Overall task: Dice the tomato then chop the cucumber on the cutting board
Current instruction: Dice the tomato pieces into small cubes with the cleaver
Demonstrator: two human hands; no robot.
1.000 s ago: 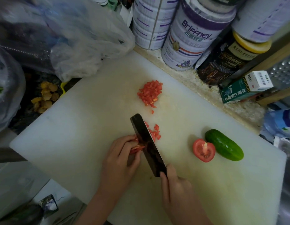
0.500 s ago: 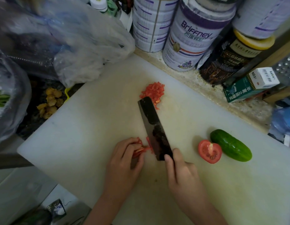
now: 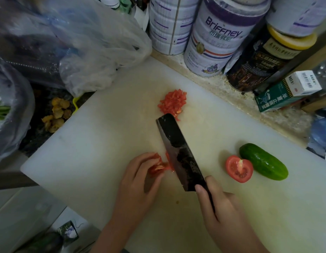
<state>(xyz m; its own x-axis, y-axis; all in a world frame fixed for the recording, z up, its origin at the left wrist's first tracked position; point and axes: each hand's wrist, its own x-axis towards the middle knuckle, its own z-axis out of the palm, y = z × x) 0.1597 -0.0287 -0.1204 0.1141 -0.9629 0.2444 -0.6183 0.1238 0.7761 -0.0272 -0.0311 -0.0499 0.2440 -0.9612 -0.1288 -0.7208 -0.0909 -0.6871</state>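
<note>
On the white plastic cutting board (image 3: 103, 143), the right hand (image 3: 224, 212) grasps the dark rectangular cleaver (image 3: 178, 152), its long axis running from 5 o'clock up to 11 o'clock, tip touching the diced red tomato pile (image 3: 173, 103). The left hand (image 3: 138, 178) pinches red tomato slices (image 3: 158, 166) at the blade's 9 o'clock. At 3 o'clock, the cut tomato half (image 3: 239, 168) touches the dark green cucumber (image 3: 263, 161), which lies along 10-to-4.

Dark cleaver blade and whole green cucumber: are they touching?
Apart: head view shows white cutting board and a halved red tomato between dark cleaver blade and green cucumber.

Home kitchen: cutting board (image 3: 107, 143), tins (image 3: 218, 42).
</note>
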